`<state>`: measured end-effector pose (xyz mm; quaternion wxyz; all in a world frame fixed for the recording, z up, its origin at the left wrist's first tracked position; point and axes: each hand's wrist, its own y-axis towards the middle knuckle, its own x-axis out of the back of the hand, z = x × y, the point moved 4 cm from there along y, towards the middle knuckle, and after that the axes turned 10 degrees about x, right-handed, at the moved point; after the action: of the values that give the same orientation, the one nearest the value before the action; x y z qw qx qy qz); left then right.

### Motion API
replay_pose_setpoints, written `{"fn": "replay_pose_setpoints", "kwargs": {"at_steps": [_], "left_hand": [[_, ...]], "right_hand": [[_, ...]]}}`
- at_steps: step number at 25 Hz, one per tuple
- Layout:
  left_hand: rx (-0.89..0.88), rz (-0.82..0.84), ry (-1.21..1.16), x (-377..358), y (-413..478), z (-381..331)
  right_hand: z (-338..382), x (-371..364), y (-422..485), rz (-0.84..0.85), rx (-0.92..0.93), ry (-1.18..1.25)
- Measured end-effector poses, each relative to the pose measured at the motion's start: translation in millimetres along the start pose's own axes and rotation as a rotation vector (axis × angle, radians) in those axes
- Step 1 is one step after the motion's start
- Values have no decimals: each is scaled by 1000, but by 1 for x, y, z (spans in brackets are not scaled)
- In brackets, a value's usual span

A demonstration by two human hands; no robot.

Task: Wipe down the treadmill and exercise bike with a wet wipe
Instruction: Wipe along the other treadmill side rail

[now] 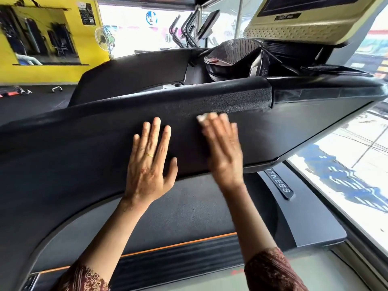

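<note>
A black treadmill fills the view, its wide front handrail panel [88, 148] running across the middle and its belt [184, 213] below. My left hand [150, 162] lies flat on the panel with straight, spread fingers and a gold ring. My right hand [222, 145], blurred, presses a white wet wipe [203, 118] against the panel just below the textured grip pad [231, 99]. Only the wipe's edge shows past my fingertips. The console screen [310, 15] sits at the upper right.
A dark helmet-like object [233, 57] rests in the console tray. More exercise machines [189, 28] stand behind, by bright windows. A yellow wall with a mirror [42, 36] and a standing fan [105, 38] are at the left. A glass wall [346, 164] runs along the right.
</note>
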<state>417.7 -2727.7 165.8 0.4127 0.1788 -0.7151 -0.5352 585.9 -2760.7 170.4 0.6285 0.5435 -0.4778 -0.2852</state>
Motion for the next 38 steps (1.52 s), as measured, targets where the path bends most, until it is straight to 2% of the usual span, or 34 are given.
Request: {"fn": "replay_pose_setpoints", "kwargs": {"at_steps": [2,3,4,7,8,9,12,13,14,16,18,20,23,25,27,29,31,33,35,37,38], "left_hand": [[-5,-3,4,-1,-1,-3],[-7,-6,3,-3,-1,-7],[-13,-6,-3,-6,0,-11],[-57,12,-29,-14,0,-23],[-67,21,-35,-17,-2,-26],[-70,27,-37,-19,-3,-28],[-63,35,-35,-26,-10,-33],[-61,34,-34,-27,-12,-35],[-59,36,-36,-29,-12,-37],[-52,43,-38,-31,-13,-40],[-53,42,-26,-33,-14,-44],[-75,45,-13,-36,-14,-49],[-114,37,-1,-43,-7,-61],[-134,35,-6,-48,-1,-74],[-148,33,-14,-51,6,-86],[-162,23,-26,-54,13,-99],[-164,13,-28,-56,21,-107],[-165,6,-22,-57,26,-113],[-164,9,-15,-58,28,-116],[-163,6,-14,-59,29,-117],[-165,5,-14,-60,30,-117]], "right_hand": [[-25,19,-3,-195,-236,-119],[-21,17,-5,-240,-296,-114],[-11,10,-5,-217,-283,-74],[12,-9,-27,35,52,50],[2,-5,-35,63,71,35],[-17,4,-42,35,-22,10],[-54,32,-62,-257,-488,-155],[-48,29,-66,-277,-516,-157],[-34,18,-66,-190,-460,-83],[2,-6,-80,93,-186,93],[2,-6,-94,192,-26,85],[-40,15,-98,64,-199,32],[-94,57,-96,-339,-557,-115],[-84,53,-98,-324,-548,-118],[-56,34,-109,-138,-368,-44],[-55,30,-117,-65,-238,-16],[-83,46,-102,-165,-288,-21],[-121,74,-72,-330,-470,-79],[-149,96,-45,-462,-567,-119],[-142,92,-42,-485,-589,-130],[-126,82,-51,-443,-568,-112]]}}
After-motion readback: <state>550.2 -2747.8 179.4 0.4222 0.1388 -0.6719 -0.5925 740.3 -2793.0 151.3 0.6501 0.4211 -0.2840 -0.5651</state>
